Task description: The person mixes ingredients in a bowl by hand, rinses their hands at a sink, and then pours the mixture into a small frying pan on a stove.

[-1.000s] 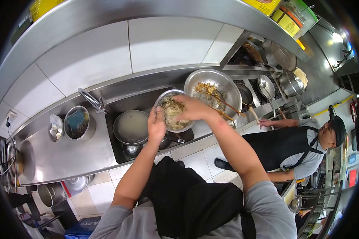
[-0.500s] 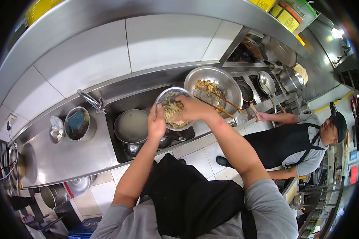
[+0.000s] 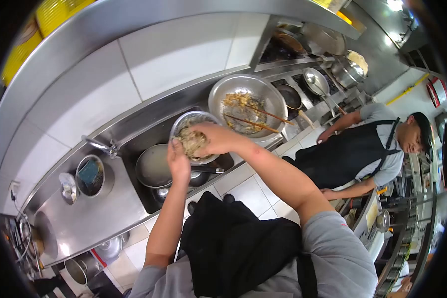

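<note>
Gripping the near rim of a metal bowl (image 3: 186,120) with the fingers of the left hand (image 3: 178,161), the person holds it above the sink (image 3: 145,133), just beside a big steel pan (image 3: 265,94) where two chopsticks (image 3: 251,123) lie across scraps of food. Their right hand (image 3: 216,139) reaches down into the bowl, fingers bent onto the shredded mix (image 3: 190,141) inside, though I cannot tell whether they clutch any of it. A round pot (image 3: 153,166) sits in the sink beside the left hand, and a co-worker (image 3: 352,154) in an apron leans on the tabletop further along.
</note>
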The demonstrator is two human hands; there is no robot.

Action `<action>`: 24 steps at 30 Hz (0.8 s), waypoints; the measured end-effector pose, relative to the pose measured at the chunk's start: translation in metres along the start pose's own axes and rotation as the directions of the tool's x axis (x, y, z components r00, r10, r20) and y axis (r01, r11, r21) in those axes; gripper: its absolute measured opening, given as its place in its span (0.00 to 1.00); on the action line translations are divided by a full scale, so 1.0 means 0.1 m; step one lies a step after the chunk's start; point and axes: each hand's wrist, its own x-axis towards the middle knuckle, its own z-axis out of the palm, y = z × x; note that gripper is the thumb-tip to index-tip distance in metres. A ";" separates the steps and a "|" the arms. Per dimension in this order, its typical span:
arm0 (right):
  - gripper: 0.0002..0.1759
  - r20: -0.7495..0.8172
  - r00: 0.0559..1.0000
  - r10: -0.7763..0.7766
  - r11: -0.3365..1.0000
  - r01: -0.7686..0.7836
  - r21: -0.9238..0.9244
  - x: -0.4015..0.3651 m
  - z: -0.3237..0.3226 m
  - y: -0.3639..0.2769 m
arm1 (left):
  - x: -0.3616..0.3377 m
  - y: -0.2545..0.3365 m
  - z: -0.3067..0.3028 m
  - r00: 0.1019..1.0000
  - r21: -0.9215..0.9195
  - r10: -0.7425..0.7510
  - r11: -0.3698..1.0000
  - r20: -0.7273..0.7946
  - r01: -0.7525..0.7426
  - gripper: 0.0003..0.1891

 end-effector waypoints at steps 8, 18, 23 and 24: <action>0.48 -0.100 0.958 0.268 0.961 -0.260 0.092 -0.02 0.16 0.04 | -0.21 0.10 0.07 0.994 0.051 -0.091 0.995 0.061 0.088 0.34; 0.37 -0.073 0.995 0.075 0.991 -0.082 -0.104 -0.16 0.07 -0.11 | -0.20 0.14 -0.02 0.992 -0.021 -0.064 0.998 0.109 0.067 0.31; 0.29 0.021 0.994 0.103 0.991 -0.101 -0.086 -0.10 0.12 -0.10 | -0.30 0.17 0.07 0.980 -0.022 -0.148 0.988 0.132 0.152 0.29; 0.29 0.031 0.994 0.100 0.992 -0.097 -0.085 -0.13 0.07 -0.07 | -0.33 0.14 0.07 0.981 -0.023 -0.151 0.988 0.123 0.155 0.29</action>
